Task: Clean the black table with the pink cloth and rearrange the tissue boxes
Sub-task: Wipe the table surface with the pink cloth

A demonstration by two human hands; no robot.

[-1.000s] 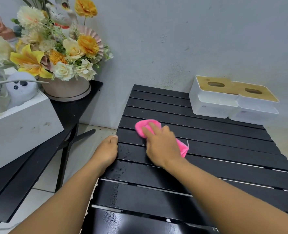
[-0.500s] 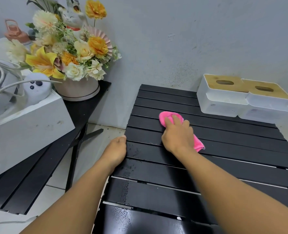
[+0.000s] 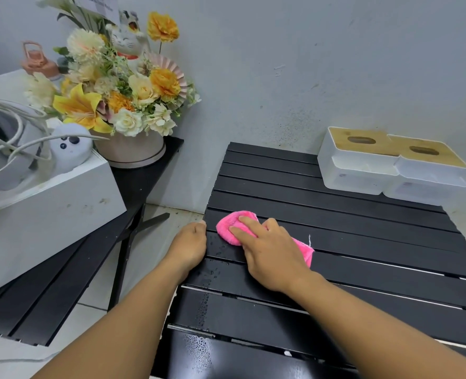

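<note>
The black slatted table (image 3: pixel 363 242) has water drops along its left side. A pink cloth (image 3: pixel 230 225) lies on a slat near the left edge. My right hand (image 3: pixel 270 250) presses flat on the cloth with straight fingers and covers its middle. My left hand (image 3: pixel 189 244) holds the table's left edge, thumb on top, its fingers hidden below the edge. Two white tissue boxes with wooden lids stand side by side, touching, at the far right corner against the wall: the left one (image 3: pixel 354 170) and the right one (image 3: pixel 426 184).
A second black table (image 3: pixel 62 283) stands to the left. It carries a flower arrangement in a pink pot (image 3: pixel 128 149) and a white box (image 3: pixel 48 203) with cables. Tiled floor (image 3: pixel 155 220) shows in the gap between the tables. A grey wall runs behind.
My right hand has slid the pink cloth back to the left, close to my left hand. My left hand has stayed on the table edge. The view has shifted a little.
</note>
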